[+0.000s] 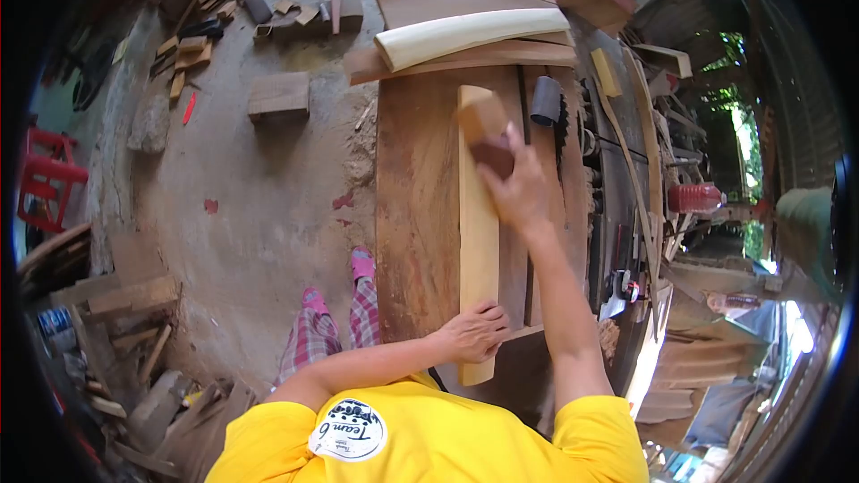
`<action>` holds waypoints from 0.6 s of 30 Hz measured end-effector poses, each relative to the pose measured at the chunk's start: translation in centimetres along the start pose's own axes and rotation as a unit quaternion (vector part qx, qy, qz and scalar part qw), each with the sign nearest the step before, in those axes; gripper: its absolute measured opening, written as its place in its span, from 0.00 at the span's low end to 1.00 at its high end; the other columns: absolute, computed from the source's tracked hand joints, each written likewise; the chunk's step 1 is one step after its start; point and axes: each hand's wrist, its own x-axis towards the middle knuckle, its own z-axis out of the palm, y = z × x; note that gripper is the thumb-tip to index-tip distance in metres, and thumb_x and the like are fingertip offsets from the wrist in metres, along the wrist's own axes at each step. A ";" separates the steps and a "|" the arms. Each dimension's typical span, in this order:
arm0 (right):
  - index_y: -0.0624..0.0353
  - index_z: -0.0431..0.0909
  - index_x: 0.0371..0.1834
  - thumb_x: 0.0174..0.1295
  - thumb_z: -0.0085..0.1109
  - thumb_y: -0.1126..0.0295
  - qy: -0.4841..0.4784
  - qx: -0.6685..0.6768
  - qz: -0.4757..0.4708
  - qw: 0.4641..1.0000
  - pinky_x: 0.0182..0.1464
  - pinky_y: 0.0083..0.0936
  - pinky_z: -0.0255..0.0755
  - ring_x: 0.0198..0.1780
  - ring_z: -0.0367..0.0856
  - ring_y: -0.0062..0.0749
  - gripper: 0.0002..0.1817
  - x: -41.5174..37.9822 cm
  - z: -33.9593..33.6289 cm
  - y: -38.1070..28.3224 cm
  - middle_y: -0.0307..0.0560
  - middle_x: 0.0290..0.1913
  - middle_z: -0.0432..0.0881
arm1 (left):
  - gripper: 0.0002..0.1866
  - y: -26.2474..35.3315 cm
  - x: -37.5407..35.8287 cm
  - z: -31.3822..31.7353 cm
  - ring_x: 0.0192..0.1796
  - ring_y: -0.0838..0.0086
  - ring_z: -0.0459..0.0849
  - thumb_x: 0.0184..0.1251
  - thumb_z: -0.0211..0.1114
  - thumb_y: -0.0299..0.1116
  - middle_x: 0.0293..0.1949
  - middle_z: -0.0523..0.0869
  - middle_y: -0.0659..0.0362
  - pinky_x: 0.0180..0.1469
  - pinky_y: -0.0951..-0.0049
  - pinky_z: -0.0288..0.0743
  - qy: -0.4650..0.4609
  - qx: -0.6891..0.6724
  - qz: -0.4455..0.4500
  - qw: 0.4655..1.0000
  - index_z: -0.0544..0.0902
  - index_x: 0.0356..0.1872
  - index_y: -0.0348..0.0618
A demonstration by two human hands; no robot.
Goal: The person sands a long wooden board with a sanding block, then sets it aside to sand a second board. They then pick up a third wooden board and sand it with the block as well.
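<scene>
A long pale yellow wooden piece [479,250] lies lengthwise on the brown wooden bench [416,188]. Near its close end, my left hand [474,331] is closed over it, fingers wrapped across the right edge. Toward the far end, my right hand [519,177] grips a block with a dark reddish-brown side and a lighter wooden top [484,118]. That block rests over the pale piece and looks slightly blurred. My thumb is on its near side, and the other fingers are partly hidden behind it.
Curved pale wooden pieces [474,36] and boards lie across the bench's far end. A dark grey cylinder [544,102] stands right of my right hand. A wooden block [278,96] sits on the floor to the left. Tools and a red bottle [696,198] are at the right.
</scene>
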 end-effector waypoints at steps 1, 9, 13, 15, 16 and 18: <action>0.48 0.59 0.78 0.58 0.71 0.55 0.005 -0.005 -0.054 0.998 0.48 0.49 0.74 0.47 0.80 0.55 0.46 -3.1 -0.8 -0.3 0.54 0.51 0.79 | 0.11 -0.1 -0.1 0.0 0.54 0.66 0.74 0.60 0.63 0.37 0.41 0.78 0.58 0.66 0.63 0.63 0.016 -0.012 -0.005 1.000 0.80 0.41 0.46; 0.41 0.61 0.77 0.57 0.70 0.54 -0.016 -0.102 -0.024 0.994 0.42 0.47 0.70 0.44 0.77 0.50 0.43 -3.8 -1.4 -1.8 0.51 0.48 0.75 | 0.12 0.3 0.5 -0.4 0.54 0.66 0.76 0.57 0.65 0.36 0.43 0.79 0.58 0.63 0.62 0.65 0.028 -0.014 -0.024 0.999 0.80 0.41 0.46; 0.42 0.61 0.75 0.58 0.69 0.51 -0.036 -0.065 0.107 0.991 0.49 0.50 0.75 0.47 0.80 0.56 0.42 8.2 2.3 0.7 0.56 0.53 0.76 | 0.08 0.4 0.5 0.1 0.53 0.66 0.75 0.58 0.64 0.35 0.40 0.78 0.58 0.62 0.63 0.65 0.022 0.020 -0.035 0.999 0.77 0.36 0.47; 0.45 0.60 0.76 0.58 0.69 0.52 -0.015 -0.100 0.096 0.990 0.49 0.50 0.75 0.47 0.80 0.57 0.43 6.7 2.1 0.2 0.56 0.52 0.76 | 0.08 0.5 0.5 0.0 0.53 0.66 0.76 0.58 0.64 0.35 0.40 0.78 0.58 0.62 0.63 0.65 0.012 0.028 -0.031 0.999 0.77 0.36 0.46; 0.46 0.60 0.76 0.58 0.69 0.52 0.002 -0.098 0.070 0.993 0.48 0.50 0.75 0.46 0.79 0.56 0.42 4.3 1.6 -0.1 0.56 0.50 0.76 | 0.10 0.6 0.5 -0.3 0.53 0.67 0.76 0.58 0.64 0.36 0.41 0.78 0.58 0.62 0.63 0.65 -0.005 0.027 -0.032 0.999 0.78 0.39 0.45; 0.46 0.61 0.75 0.59 0.68 0.52 0.000 -0.110 0.033 0.993 0.43 0.48 0.72 0.43 0.78 0.52 0.42 -3.3 -0.5 -1.9 0.54 0.48 0.75 | 0.12 0.6 0.5 -0.5 0.54 0.67 0.76 0.57 0.64 0.36 0.42 0.79 0.59 0.62 0.63 0.65 0.022 0.021 -0.019 0.999 0.79 0.41 0.45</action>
